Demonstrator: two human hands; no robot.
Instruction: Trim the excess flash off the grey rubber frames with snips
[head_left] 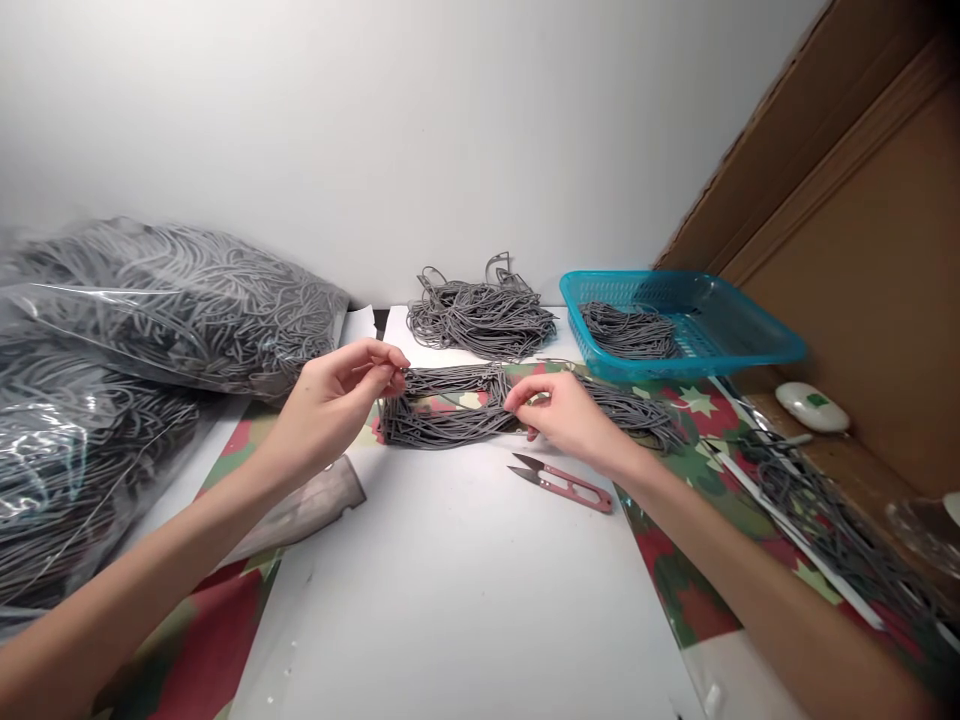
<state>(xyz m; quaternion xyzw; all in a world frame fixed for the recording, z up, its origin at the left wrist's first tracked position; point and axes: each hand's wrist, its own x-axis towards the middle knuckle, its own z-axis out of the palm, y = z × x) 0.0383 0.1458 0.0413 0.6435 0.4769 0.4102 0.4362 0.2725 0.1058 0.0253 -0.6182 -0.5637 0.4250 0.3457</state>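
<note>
My left hand (334,405) pinches a few strands at the near end of a long bundle of thin grey cord (450,420), which lies across the work surface. My right hand (562,410) grips the same bundle with its fingertips, a little right of the middle. The bundle runs on past that hand towards the right. Just below my right hand lie small pink-handled thread snips (562,482), which neither hand touches.
Behind the bundle is a heap of grey cord (480,320), and a teal plastic basket (679,320) holds more. Large clear bags (150,310) of cord fill the left side. Loose cord (825,520) lies at lower right, beside a cardboard wall (847,250).
</note>
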